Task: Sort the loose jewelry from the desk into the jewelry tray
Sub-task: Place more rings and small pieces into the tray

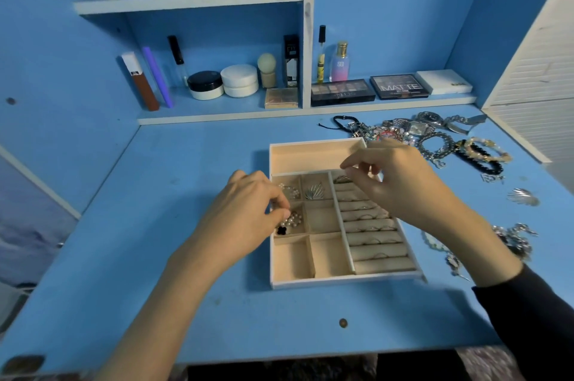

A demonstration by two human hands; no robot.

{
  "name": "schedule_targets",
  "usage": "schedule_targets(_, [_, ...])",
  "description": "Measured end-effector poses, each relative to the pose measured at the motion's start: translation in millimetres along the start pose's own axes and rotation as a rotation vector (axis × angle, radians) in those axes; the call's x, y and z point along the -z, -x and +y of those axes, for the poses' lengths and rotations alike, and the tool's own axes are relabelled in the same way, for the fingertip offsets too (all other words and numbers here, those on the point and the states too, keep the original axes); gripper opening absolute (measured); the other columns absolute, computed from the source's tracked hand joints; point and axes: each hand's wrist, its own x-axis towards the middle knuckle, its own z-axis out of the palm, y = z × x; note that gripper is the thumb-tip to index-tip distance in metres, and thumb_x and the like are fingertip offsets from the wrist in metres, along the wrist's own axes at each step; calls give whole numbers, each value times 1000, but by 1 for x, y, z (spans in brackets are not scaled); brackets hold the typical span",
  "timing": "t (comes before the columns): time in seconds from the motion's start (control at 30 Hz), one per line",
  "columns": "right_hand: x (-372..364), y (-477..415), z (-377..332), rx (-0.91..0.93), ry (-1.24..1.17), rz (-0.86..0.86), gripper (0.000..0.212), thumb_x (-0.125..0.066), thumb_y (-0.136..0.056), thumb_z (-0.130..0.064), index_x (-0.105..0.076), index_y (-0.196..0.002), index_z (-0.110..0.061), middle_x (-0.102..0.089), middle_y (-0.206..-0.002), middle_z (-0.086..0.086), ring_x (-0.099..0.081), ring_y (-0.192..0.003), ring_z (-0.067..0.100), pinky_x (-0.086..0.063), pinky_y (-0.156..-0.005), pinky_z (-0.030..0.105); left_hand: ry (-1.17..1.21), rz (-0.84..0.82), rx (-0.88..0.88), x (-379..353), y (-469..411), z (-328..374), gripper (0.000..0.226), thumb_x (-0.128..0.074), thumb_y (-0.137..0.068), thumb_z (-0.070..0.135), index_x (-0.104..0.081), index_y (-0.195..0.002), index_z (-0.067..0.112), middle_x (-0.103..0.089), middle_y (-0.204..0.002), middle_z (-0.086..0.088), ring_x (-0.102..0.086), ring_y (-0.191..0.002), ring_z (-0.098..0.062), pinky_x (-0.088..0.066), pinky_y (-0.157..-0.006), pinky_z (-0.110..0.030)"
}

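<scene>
In the head view, the left hand (248,210) is closing its grip on a small pearl-and-black clover earring (290,223) over the nine o'clock cell of the cream compartmented jewelry tray (313,283), while the right hand (394,182) is pinching something too small to tell above the ring rolls, and the light, snag-prone tangled metal bracelets and watches (435,138) are lying on the blue bench (186,303) at two o'clock, probably best lifted singly by a link.

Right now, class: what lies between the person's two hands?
In the head view, the tray's small square compartments lie between the left hand and right hand, one holding a silver leaf-shaped piece.
</scene>
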Motion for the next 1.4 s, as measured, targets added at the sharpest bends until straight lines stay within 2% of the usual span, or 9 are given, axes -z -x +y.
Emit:
schedule_targets(0.1, [13,11,11,-20,23,40,10,-64,-83,-10,-73,-87,-12,-57,-66,-4,-46,-67,13,-36,-71,21,49,65,-2,0,-3,9,11,-56,-88,34,-64,-95,32,-52,-97,11,-40,-97,-11,-27,-75,-21])
schedule_targets(0.2, [31,25,31,-108,33,65,11,-63,-84,-12,-73,-89,-15,-62,-71,-1,-51,-67,12,-41,-63,22,155,112,-49,-5,-12,27,10,-57,-87,30,-65,-93,31,-52,-91,14,-43,-95,-9,-24,-70,-19])
schedule_targets(0.3, [53,43,56,-220,20,129,11,-63,-84,-12,-73,-88,-16,-62,-72,-4,-53,-67,2,-37,-62,9,229,94,-139,-17,-24,53,7,-59,-86,31,-63,-89,35,-49,-84,22,-45,-93,-6,-32,-77,-24])
schedule_targets(0.43, [81,66,89,-393,4,214,12,-62,-84,-7,-74,-85,-12,-63,-73,2,-51,-61,-8,-35,-57,5,311,2,-229,-37,-41,96,8,-57,-87,34,-63,-93,36,-48,-88,24,-49,-97,-6,-43,-86,-32])
schedule_targets(0.6, [97,91,125,-510,55,204,18,-60,-82,-4,-74,-88,-14,-64,-79,4,-52,-67,6,-35,-58,7,346,-101,-311,-60,-60,143,14,-55,-90,30,-63,-102,31,-56,-103,16,-47,-107,-3,-41,-93,-29])
schedule_targets(0.83, [92,108,145,-533,117,162,18,-61,-84,-11,-70,-99,-16,-61,-85,4,-55,-75,15,-34,-60,16,331,-150,-347,-79,-73,175,17,-54,-92,25,-62,-105,29,-54,-101,15,-47,-103,-3,-41,-90,-24])
schedule_targets(1.1, [91,109,149,-509,83,210,11,-68,-81,-8,-74,-90,-9,-59,-82,3,-49,-65,1,-35,-63,1,330,-172,-342,-86,-75,181,17,-54,-91,24,-63,-104,29,-56,-100,13,-50,-101,-5,-44,-89,-28])
schedule_targets(1.3, [89,110,152,-526,78,257,9,-68,-81,-10,-75,-87,-8,-62,-82,3,-51,-69,8,-36,-66,2,338,-155,-334,-85,-78,177,17,-54,-91,23,-64,-103,28,-45,-83,24,-48,-91,-1,-35,-71,-14])
schedule_targets(1.4, [87,109,149,-528,70,277,10,-67,-82,-11,-75,-88,-8,-66,-83,6,-51,-67,9,-37,-65,5,332,-159,-331,-85,-78,175,16,-55,-91,23,-65,-103,28,-52,-90,20,-51,-94,-3,-40,-78,-18])
